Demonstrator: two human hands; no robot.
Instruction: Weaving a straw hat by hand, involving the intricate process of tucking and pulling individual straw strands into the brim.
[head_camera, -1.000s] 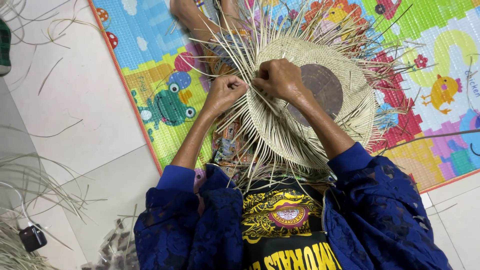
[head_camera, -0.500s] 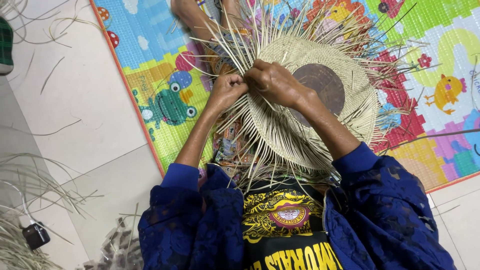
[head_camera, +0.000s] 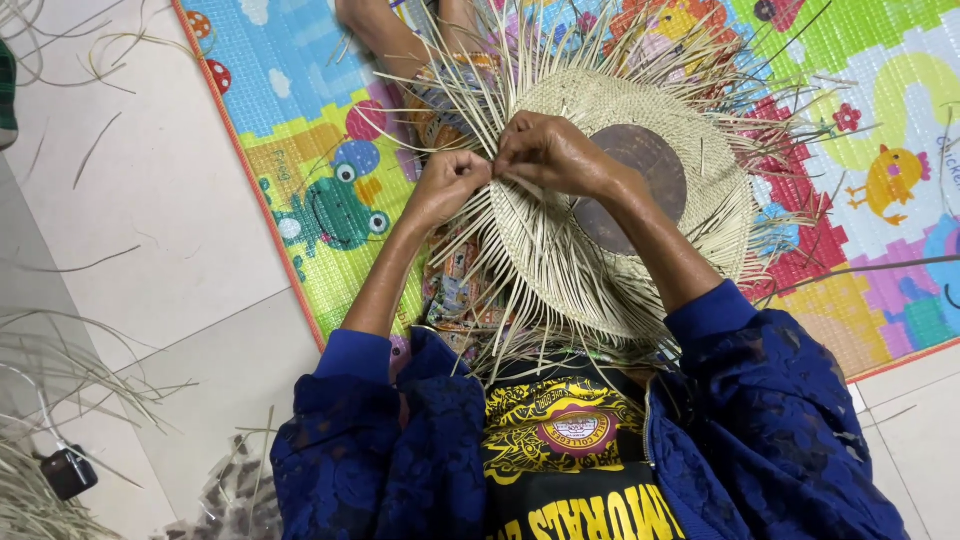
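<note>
Both hands meet at the frame's centre over a half-woven straw hat (head_camera: 620, 200). The left hand (head_camera: 448, 183) and right hand (head_camera: 548, 152) are closed, pinching loose straw strands (head_camera: 490, 250) at its brim.

**Loose strands crowd the hat's rim; floor lies open to the left**

Stiff straw ends (head_camera: 520, 300) bristle outward all around the woven hat (head_camera: 600, 200), fencing its edge. The person's legs (head_camera: 400, 40) block the far side. Left of the play mat (head_camera: 300, 180), the tiled floor (head_camera: 150, 200) is open apart from scattered straw (head_camera: 60, 370) and a small black device (head_camera: 68, 472).
</note>
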